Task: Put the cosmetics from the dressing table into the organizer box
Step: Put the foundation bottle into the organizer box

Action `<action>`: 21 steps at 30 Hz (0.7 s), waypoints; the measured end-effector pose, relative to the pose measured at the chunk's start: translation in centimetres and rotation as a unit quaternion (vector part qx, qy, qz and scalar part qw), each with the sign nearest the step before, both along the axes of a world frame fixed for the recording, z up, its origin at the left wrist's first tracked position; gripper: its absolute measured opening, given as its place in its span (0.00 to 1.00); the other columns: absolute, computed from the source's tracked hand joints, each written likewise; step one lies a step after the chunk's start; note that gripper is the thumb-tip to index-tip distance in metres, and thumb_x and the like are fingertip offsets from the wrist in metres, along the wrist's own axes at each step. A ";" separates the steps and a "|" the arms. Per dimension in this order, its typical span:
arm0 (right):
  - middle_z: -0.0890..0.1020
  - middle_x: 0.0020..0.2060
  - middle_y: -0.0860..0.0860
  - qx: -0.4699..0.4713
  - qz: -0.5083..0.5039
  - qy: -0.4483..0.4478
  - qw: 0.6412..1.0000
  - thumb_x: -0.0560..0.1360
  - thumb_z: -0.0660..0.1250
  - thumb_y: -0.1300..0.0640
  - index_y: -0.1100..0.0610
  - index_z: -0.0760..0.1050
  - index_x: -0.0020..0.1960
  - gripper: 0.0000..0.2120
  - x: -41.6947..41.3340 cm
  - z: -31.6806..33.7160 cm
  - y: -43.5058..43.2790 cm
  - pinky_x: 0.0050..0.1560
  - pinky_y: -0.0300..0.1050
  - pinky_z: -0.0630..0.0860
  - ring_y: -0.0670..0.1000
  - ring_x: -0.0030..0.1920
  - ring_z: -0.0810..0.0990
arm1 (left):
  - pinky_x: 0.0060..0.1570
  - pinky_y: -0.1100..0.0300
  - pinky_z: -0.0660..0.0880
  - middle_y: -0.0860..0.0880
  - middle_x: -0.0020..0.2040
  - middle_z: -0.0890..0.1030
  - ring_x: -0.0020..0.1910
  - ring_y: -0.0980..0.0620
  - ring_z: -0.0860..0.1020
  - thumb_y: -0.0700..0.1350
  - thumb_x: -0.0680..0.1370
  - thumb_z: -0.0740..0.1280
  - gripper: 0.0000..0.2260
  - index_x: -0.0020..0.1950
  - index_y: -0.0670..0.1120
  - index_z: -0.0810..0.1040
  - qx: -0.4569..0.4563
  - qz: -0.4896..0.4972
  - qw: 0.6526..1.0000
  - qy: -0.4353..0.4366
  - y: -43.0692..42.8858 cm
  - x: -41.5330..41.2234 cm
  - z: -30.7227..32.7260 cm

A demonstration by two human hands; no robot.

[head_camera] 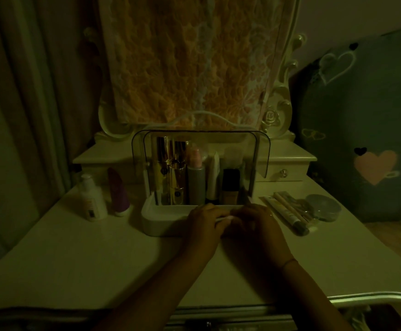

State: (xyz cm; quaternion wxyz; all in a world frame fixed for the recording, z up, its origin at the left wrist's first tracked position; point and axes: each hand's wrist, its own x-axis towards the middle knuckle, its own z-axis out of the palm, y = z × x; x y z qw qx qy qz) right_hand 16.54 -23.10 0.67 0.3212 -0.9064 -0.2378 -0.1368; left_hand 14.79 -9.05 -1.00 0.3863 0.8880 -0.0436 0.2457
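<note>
— Where's the organizer box (156, 218)?
— Centre of the frame, on the dressing table (75, 259). It has a white plastic base, and its clear curved lid (261, 158) is swung up so things can drop in. Gold tubes (178, 168) and a grey bottle (196, 185) stand upright inside.
— And the hands?
— The left hand (203, 220) and right hand (256, 218) meet at its front rim, fingers curled toward something pale. Whether they pinch it, I can't tell in this gloom.
— What's outside?
— A white pump bottle (92, 199) and a purple tube (118, 192) at left; slim tubes (285, 211) and a round compact (323, 207) at right.
</note>
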 end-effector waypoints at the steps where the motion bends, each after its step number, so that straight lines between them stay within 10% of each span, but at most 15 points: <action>1: 0.78 0.58 0.54 -0.002 0.002 0.001 1.000 0.71 0.70 0.57 0.56 0.78 0.58 0.15 -0.1 0.0 -0.2 0.64 0.45 0.66 0.54 0.63 0.71 | 0.53 0.55 0.71 0.46 0.50 0.80 0.51 0.50 0.75 0.46 0.75 0.68 0.08 0.52 0.47 0.82 -0.004 -0.001 1.000 -0.002 0.0 0.0 0.0; 21: 0.80 0.54 0.58 0.036 -0.009 -0.023 0.999 0.68 0.73 0.62 0.60 0.78 0.56 0.17 -1.2 -0.1 0.3 0.60 0.48 0.69 0.58 0.58 0.75 | 0.54 0.60 0.68 0.46 0.54 0.79 0.55 0.49 0.74 0.44 0.75 0.67 0.10 0.56 0.47 0.80 0.002 -0.002 1.000 0.005 0.0 -0.5 0.5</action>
